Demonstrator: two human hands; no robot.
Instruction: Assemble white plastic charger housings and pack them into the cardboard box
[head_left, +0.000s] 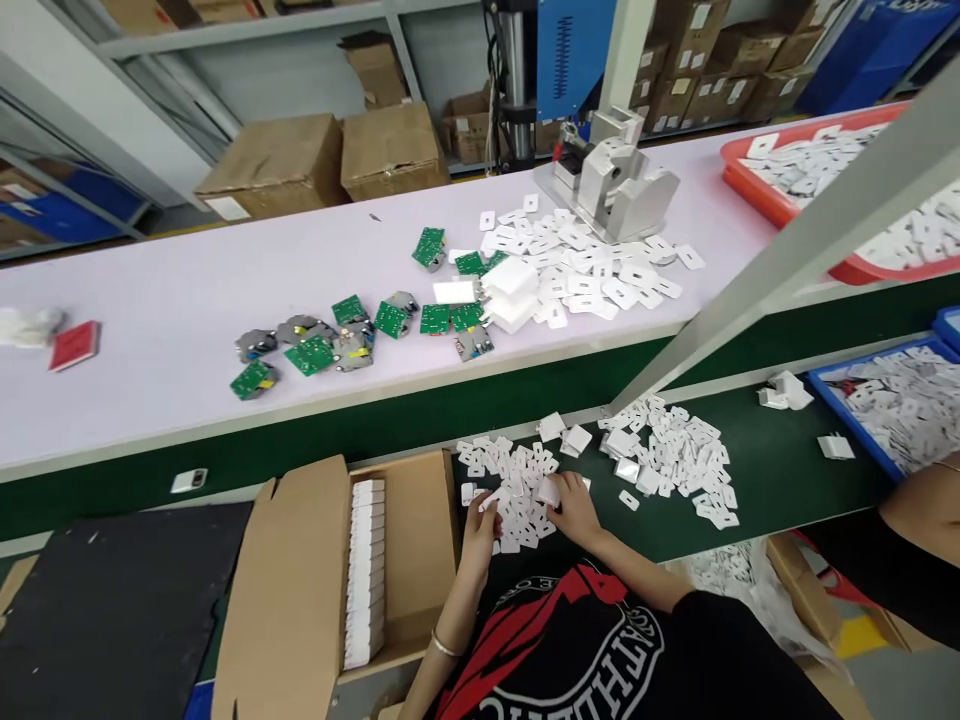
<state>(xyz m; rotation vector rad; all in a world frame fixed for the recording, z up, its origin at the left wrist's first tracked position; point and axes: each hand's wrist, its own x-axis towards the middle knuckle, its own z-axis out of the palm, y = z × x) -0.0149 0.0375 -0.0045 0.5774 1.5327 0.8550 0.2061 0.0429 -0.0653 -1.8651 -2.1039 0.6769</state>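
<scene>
My right hand (576, 512) is closed on a white charger housing (548, 490) over a pile of small white slotted plates (519, 518). At the left side of this pile, my left hand (481, 527) pinches a small white plate (492, 499) between thumb and fingers; part of it is hidden. Two more white charger housings, one a white block (576, 440), lie just beyond my right hand. To my left, an open cardboard box (405, 520) holds a row of white charger blocks (365, 570) along its left wall.
Green circuit boards (310, 355) and more white plates (585, 270) lie on the raised shelf, beside a metal fixture (619, 180). A slanted post (720, 300) crosses on the right. A blue tray (900, 400) and a red tray (780, 215) hold white parts. Another person's arm (926, 510) shows at right.
</scene>
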